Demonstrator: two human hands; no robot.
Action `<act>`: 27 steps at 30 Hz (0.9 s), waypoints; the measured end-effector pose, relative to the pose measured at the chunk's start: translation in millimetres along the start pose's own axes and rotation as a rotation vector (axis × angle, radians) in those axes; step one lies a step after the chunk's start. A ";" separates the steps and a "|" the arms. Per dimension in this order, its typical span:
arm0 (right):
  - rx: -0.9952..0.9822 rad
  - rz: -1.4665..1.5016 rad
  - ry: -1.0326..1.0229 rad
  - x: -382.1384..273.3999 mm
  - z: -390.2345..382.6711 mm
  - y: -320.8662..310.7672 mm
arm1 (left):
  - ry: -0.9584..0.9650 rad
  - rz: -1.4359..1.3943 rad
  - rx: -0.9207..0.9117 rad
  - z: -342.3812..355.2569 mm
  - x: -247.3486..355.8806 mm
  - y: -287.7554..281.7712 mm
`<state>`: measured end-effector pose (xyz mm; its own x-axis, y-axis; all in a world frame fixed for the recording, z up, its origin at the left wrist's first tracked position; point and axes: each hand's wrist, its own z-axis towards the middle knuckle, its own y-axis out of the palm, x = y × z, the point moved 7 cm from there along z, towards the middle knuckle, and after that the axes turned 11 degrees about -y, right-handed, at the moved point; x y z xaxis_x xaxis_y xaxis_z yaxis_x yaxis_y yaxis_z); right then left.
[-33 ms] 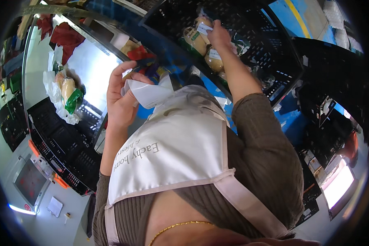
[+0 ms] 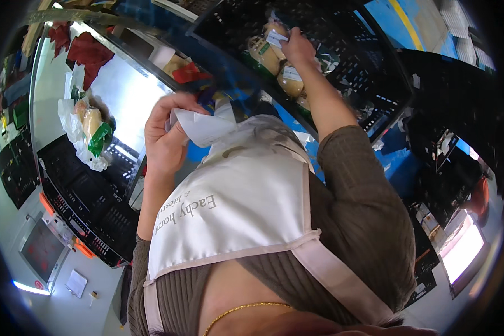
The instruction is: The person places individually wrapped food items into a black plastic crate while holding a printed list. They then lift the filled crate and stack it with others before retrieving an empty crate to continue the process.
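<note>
Looks like food packing spot, bakery or shop back room. Black plastic crates (image 2: pixel 341 61) stacked all around, bagged bread rolls (image 2: pixel 266 53) kept inside. Steel worktable (image 2: pixel 123 95) seen on left, white apron (image 2: pixel 235 207) worn, touchscreen terminal (image 2: pixel 39 249) mounted nearby.

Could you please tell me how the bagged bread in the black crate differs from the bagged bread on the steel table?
The crate bread lies in a black crate under the right hand; the table bread lies untouched on the steel table. The table bread shows a green patch. Both are clear-bagged tan loaves.
</note>
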<state>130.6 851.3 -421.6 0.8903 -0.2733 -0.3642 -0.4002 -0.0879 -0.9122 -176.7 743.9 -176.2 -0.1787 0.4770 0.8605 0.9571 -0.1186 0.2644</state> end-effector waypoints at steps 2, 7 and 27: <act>0.091 0.068 -0.091 6.1 2.3 -8.4 | 0.047 0.206 -0.064 4.1 1.5 8.5; 0.107 0.336 -0.482 -37.5 1.6 1.3 | 0.447 1.108 -0.007 12.5 31.4 59.4; 0.277 0.193 -0.056 134.8 -140.4 -131.8 | 0.044 0.568 -0.259 40.5 10.8 98.4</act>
<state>272.9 691.5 -324.2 0.8174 -0.2061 -0.5379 -0.4950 0.2263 -0.8389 -75.2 772.6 -158.4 0.3275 0.2420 0.9133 0.8197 -0.5535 -0.1473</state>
